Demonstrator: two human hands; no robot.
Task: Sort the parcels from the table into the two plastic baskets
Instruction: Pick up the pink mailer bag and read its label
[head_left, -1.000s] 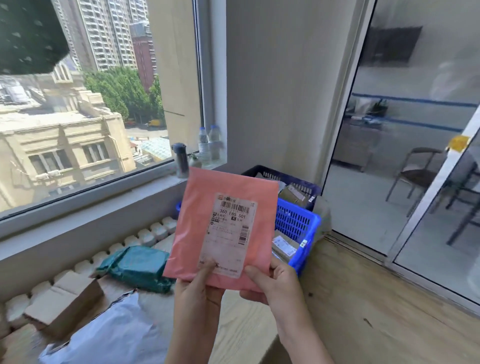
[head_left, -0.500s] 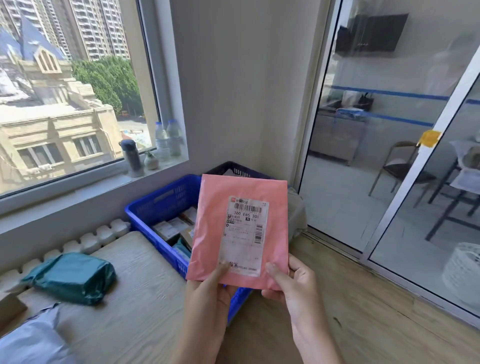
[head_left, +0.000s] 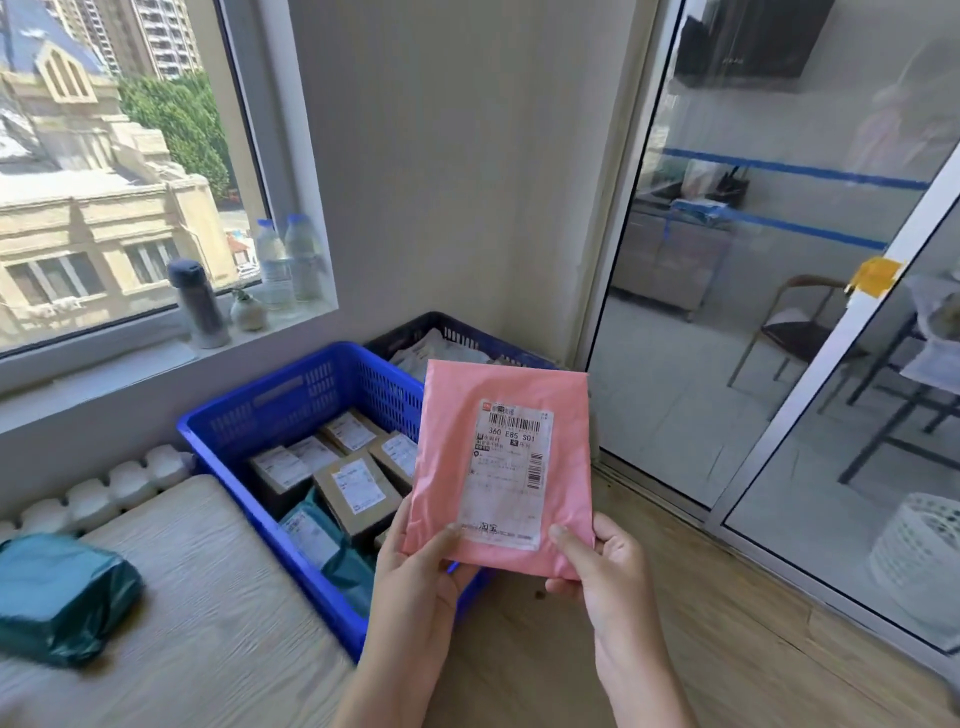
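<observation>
Pink parcel (head_left: 504, 467) pinched by both hands' fingers (head_left: 449, 540) (dark basket (head_left: 415, 332) mostly hidden behind).

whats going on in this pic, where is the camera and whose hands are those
There is no machine here. The camera sits on a person's head and looks down, so the hands are their own. The left hand and right hand together hold up a pink parcel by its bottom edge, label facing the camera. Behind it on the floor stand a bright blue basket holding boxes and a dark blue basket. A teal parcel lies on the wooden table.
</observation>
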